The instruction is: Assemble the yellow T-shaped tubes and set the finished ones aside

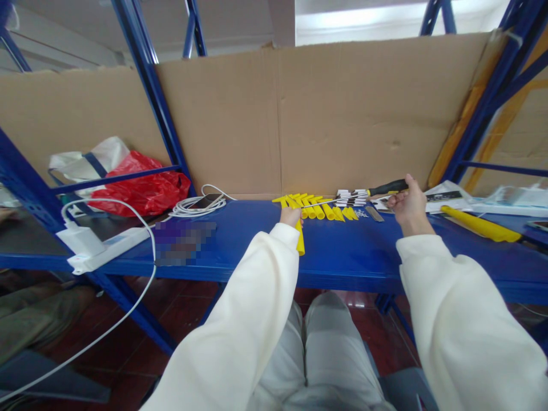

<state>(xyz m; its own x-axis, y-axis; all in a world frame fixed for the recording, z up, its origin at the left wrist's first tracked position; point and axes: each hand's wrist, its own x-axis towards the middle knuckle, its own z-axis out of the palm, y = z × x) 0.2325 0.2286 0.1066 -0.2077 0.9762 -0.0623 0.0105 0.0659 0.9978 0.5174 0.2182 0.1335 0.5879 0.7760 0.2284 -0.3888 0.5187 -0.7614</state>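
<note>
My left hand (291,216) is closed round a yellow plastic piece (300,240) that sticks out below it toward me on the blue shelf (342,251). Just beyond lies a row of several more yellow pieces (319,208). My right hand (409,204) grips the black-and-yellow handle of a screwdriver (385,188). Its metal shaft reaches left across the yellow pieces. Several small black-and-white parts (351,198) lie under the shaft.
A cardboard sheet (299,114) walls the back of the shelf. At left are a red plastic bag (143,188), a coiled white cable (197,205) and a white power strip with charger (96,245). A long yellow tool (479,224) lies at right.
</note>
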